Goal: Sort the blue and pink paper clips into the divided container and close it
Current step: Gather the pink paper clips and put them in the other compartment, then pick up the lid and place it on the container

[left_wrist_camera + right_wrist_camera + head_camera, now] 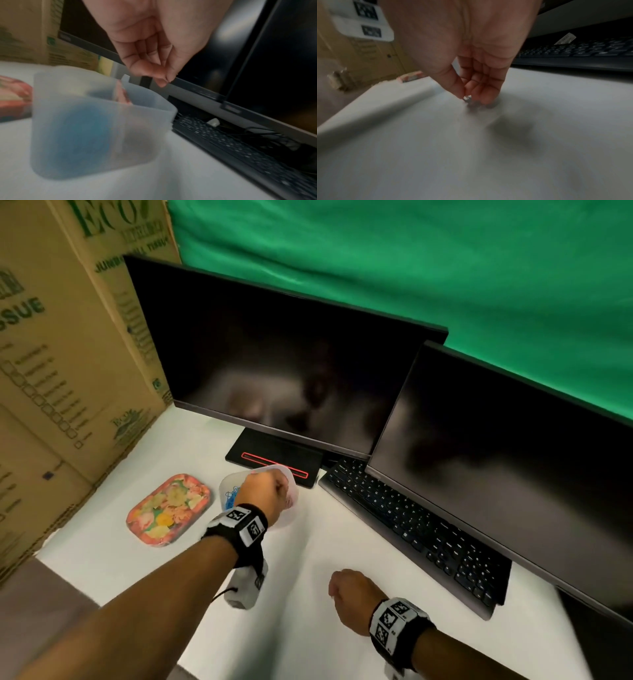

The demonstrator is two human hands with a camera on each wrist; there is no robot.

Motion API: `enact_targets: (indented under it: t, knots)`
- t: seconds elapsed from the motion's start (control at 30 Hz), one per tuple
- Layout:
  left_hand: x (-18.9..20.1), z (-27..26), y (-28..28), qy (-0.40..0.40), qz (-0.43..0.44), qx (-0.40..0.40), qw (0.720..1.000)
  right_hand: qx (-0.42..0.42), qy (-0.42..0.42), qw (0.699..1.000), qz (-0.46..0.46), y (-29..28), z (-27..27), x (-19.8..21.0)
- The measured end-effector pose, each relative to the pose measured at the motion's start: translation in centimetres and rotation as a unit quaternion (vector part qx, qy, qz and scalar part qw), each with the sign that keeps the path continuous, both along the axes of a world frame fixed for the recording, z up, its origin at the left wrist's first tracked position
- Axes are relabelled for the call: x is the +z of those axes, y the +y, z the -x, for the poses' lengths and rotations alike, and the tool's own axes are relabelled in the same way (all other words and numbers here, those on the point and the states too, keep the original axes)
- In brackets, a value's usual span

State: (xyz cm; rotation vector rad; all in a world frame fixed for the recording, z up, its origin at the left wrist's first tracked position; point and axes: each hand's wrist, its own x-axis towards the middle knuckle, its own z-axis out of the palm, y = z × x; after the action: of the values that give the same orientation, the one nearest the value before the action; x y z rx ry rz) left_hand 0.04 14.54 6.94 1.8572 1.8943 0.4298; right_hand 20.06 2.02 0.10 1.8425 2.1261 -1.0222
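Head view, centre-left of the frame: the translucent divided container (286,513) stands open on the white desk (342,542), blue paper clips (230,497) in its left compartment, something pink showing at its right. My left hand (265,491) hovers over the pink side, fingertips pressed together, probably dropping a clip; I cannot tell what they hold. Lower right, my right hand (477,86) pinches something small off the desk. A floral lid (168,508) lies left of the container.
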Motion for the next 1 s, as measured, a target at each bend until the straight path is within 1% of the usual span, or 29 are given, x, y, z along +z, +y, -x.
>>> enact_targets:
  t: [0.07, 0.13, 0.2, 0.27, 0.3, 0.37, 0.43, 0.47, 0.53, 0.63, 0.7, 0.8, 0.93, 1.0]
  knots:
    - [-0.1, 1.0, 0.9, 0.016, 0.003, -0.007, 1.0, -0.041, 0.047, 0.998, -0.029, 1.8, 1.0, 1.0]
    - [-0.3, 1.8, 0.7, 0.01, 0.001, -0.008, 1.0, -0.095, 0.101, 0.988, -0.063, 4.1, 2.3, 2.5]
    - [-0.6, 2.9, 0.4, -0.032, -0.013, 0.016, 0.999, -0.133, 0.133, 0.977, -0.104, 6.8, 3.8, 4.2]
    - [-0.8, 4.6, 0.1, -0.09, -0.036, 0.055, 0.994, -0.151, 0.154, 0.966, -0.143, 9.7, 5.2, 5.5]
    - [-1.1, 5.7, 0.0, -0.1, -0.049, 0.073, 0.991, -0.16, 0.164, 0.961, -0.154, 10.9, 5.9, 6.1]
    - [-1.8, 8.7, -0.1, -0.076, -0.066, 0.096, 0.99, -0.17, 0.179, 0.955, -0.162, 13.0, 7.1, 6.7]
    - [-2.7, 11.9, -0.4, -0.031, -0.049, 0.12, 0.991, -0.168, 0.175, 0.957, -0.158, 14.3, 8.1, 6.9]
    - [-3.2, 13.4, -0.5, -0.004, -0.023, 0.136, 0.99, -0.168, 0.17, 0.959, -0.152, 14.8, 8.4, 6.7]
    - [-4.1, 15.7, -0.8, 0.058, 0.057, 0.159, 0.984, -0.159, 0.143, 0.967, -0.137, 15.4, 9.0, 6.4]
    - [-5.6, 17.5, -1.0, 0.143, 0.165, 0.139, 0.966, -0.143, 0.105, 0.974, -0.144, 15.6, 9.0, 6.5]
    - [-6.4, 18.1, -1.2, 0.175, 0.195, 0.126, 0.957, -0.13, 0.09, 0.976, -0.152, 15.6, 8.8, 6.8]
    - [-7.1, 19.1, -1.1, 0.164, 0.205, 0.125, 0.957, -0.109, 0.088, 0.978, -0.156, 15.6, 8.6, 7.1]
    - [-6.8, 20.2, -1.0, 0.165, 0.217, 0.117, 0.955, -0.091, 0.077, 0.98, -0.159, 15.8, 8.7, 7.5]
    - [-6.4, 20.4, -1.1, 0.137, 0.215, 0.124, 0.959, -0.089, 0.087, 0.98, -0.156, 15.9, 8.7, 7.7]
